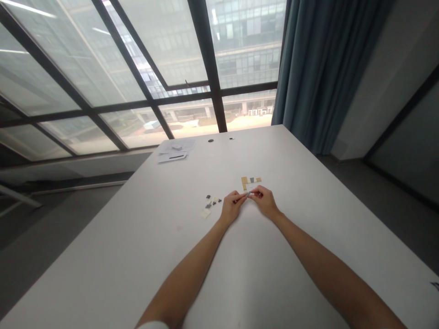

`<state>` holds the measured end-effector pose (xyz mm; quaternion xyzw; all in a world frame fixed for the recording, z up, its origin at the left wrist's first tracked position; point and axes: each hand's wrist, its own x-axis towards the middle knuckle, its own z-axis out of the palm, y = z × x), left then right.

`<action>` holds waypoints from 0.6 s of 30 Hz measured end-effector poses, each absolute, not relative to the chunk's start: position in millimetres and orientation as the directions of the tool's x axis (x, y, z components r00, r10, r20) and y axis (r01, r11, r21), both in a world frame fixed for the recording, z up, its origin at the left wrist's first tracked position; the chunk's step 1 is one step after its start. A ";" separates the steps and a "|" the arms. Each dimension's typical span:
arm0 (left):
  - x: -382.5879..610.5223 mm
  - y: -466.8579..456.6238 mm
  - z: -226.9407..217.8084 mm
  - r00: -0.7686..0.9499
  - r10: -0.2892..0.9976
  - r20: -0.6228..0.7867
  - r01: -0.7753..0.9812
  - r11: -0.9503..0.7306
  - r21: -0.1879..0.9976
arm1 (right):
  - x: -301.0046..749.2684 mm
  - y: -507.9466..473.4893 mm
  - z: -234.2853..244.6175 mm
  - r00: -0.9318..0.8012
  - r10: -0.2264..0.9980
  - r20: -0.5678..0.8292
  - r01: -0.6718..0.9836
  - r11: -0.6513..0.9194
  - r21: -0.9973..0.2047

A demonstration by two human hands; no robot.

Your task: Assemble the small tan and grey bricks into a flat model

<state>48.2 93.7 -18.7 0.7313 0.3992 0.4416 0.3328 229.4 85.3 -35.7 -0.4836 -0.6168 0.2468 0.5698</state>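
Note:
Between the fingertips of both hands is a small grey piece (248, 194), too small to name more closely. My left hand (233, 204) pinches it from the left, and my right hand (265, 201) pinches it from the right. Just beyond the hands lies a flat arrangement of tan, white and grey pieces (244, 180), its near part partly hidden by the right hand. To the left of my left hand are several small dark pieces (208, 206) and pale cream pieces (205, 213), scattered loosely.
The white table (274, 283) stretches away to a wall of windows. Papers (174, 151) with a small item on top lie at the far left edge. Two dark round spots (211, 140) mark the far end. A blue curtain (308, 77) hangs behind the far right corner.

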 end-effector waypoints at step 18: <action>48.9 96.3 -21.3 0.128 0.887 0.444 0.362 -0.459 0.811 | 226.9 84.2 -35.6 0.029 0.854 0.519 0.395 0.467 -0.791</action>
